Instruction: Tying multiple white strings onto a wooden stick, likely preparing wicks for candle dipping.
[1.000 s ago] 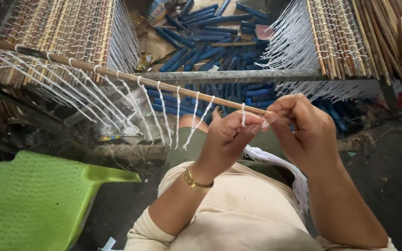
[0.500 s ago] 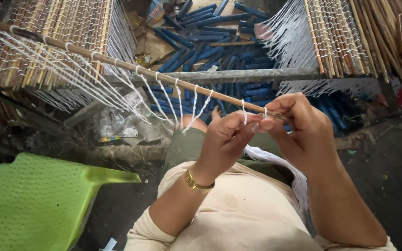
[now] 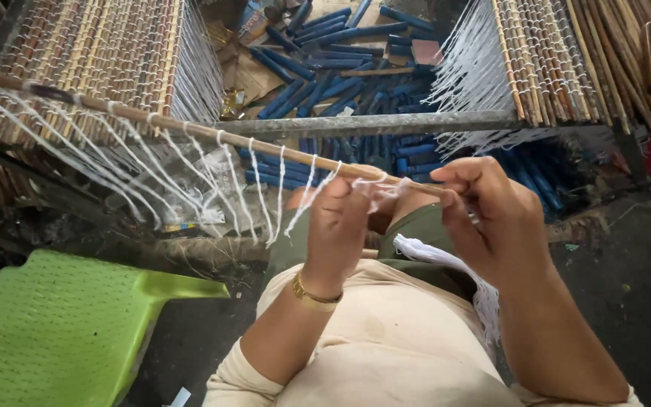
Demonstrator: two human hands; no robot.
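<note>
A long thin wooden stick [image 3: 190, 128] slants from the upper left down to my hands, with several white threads [image 3: 212, 181] tied along it and hanging loose. My left hand [image 3: 344, 226], a gold bracelet at the wrist, pinches the stick near its right end. My right hand [image 3: 491, 218] is closed on the stick's tip and on a white thread [image 3: 382, 187] stretched between the two hands. A bundle of white thread [image 3: 446, 260] lies across my lap under the right hand.
Woven stick mats hang on the left [image 3: 92, 53] and on the right [image 3: 566, 53] over a grey metal bar [image 3: 371, 123]. Several blue sticks [image 3: 340, 68] lie heaped on the ground beyond. A green plastic stool [image 3: 54, 324] stands at lower left.
The stick's left end has dipped lower in view and the hands have come closer together at its right tip, working the white thread there.
</note>
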